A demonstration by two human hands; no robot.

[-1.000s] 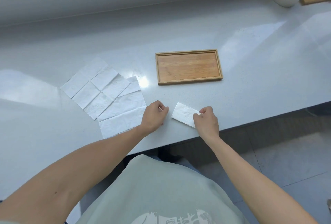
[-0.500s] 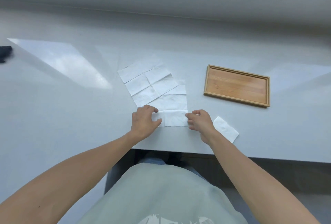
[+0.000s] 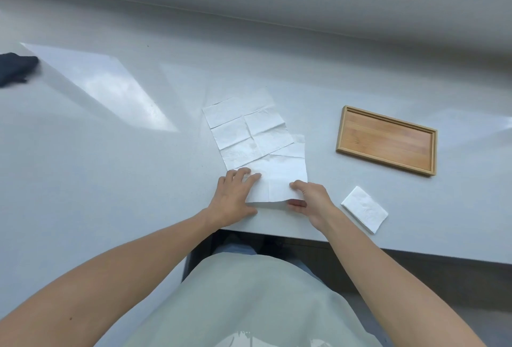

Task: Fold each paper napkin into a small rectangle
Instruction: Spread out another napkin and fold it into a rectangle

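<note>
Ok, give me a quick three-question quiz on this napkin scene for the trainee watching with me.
1. True or false: the wooden tray holds a folded napkin.
2. Which hand pinches the near edge of the near napkin? A) left hand B) right hand C) neither
3. Fill in: the folded napkin lies on the table, beside the person's ____ wrist.

Key:
1. False; the tray holds nothing and the folded napkin lies in front of it on the table.
2. B; its thumb and fingers lift that edge, while the left hand presses flat.
3. right
</note>
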